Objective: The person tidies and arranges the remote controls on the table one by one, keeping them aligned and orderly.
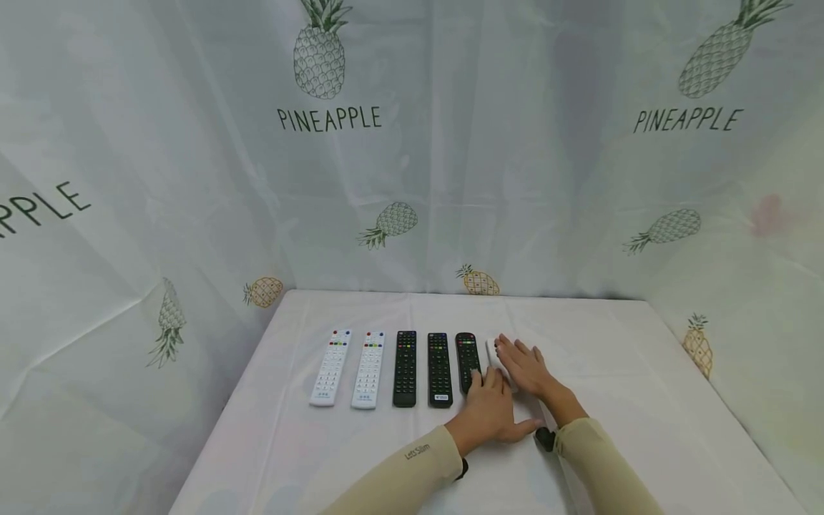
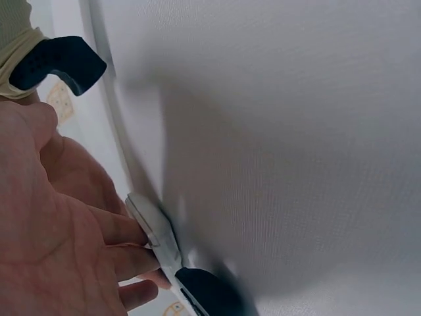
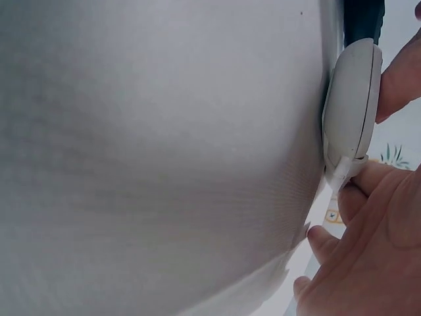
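Observation:
A white remote control lies at the right end of a row of remotes, mostly hidden under both hands in the head view. My right hand rests over its far part with the fingers extended. Nearer to me, my left hand reaches over its near end, thumb spread to the right and fingertips by the rounded black remote. In the left wrist view, straight fingers touch the edge of the white remote. Seen from the right wrist, the fingers meet one end of the white remote.
To the left, two more black remotes and two white remotes lie side by side, spaced apart. They are on a table with a white cloth. A pineapple-print curtain hangs behind and at both sides.

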Demonstrator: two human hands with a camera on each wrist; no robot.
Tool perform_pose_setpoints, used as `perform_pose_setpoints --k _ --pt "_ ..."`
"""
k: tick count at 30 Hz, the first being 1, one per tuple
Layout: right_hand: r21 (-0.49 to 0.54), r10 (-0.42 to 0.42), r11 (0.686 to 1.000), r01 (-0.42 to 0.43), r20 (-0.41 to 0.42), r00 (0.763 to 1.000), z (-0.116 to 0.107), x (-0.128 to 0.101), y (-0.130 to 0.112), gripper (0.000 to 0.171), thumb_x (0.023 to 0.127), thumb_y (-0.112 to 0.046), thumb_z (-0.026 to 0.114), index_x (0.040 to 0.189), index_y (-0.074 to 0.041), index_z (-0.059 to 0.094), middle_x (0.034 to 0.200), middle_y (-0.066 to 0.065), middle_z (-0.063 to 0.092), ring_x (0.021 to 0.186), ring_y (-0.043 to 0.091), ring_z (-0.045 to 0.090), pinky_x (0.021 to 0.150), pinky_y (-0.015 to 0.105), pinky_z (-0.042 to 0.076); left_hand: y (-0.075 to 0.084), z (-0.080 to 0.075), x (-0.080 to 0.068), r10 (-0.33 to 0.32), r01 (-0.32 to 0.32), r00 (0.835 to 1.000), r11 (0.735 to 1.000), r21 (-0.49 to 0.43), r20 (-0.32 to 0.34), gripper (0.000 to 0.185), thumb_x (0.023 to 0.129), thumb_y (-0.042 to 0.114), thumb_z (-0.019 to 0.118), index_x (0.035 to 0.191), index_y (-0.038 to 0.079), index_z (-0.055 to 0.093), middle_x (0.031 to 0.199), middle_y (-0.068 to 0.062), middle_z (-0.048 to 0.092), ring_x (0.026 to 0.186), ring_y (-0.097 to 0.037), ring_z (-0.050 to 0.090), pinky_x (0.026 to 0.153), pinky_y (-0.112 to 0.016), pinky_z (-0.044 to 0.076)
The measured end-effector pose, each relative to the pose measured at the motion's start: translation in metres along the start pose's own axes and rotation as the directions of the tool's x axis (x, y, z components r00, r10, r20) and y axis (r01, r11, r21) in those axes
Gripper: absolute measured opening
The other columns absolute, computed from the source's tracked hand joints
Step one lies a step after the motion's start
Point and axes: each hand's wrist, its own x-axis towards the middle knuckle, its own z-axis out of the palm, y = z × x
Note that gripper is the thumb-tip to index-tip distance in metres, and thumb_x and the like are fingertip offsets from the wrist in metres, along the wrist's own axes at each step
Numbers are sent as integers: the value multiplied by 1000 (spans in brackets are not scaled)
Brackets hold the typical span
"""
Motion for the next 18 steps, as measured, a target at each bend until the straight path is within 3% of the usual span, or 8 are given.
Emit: perform_pose_setpoints --k 7,18 --pt "25 13 1000 -13 -7 1000 -1 3 1 64 108 -46 17 155 -5 29 164 16 19 148 50 12 114 70 -4 -1 -1 3 -16 16 1000 1000 -3 14 104 85 87 15 155 12 33 162 -5 29 151 -21 22 117 -48 26" --pt "-41 38 998 -39 -25 999 2 8 3 69 106 -54 20 155 -7 31 164 14 22 148 49 14 114 71 -2 -3 5 6 -35 38 999 997 -70 38 104 84 88 17 157 15 27 164 -2 24 154 -20 15 123 -52 11"
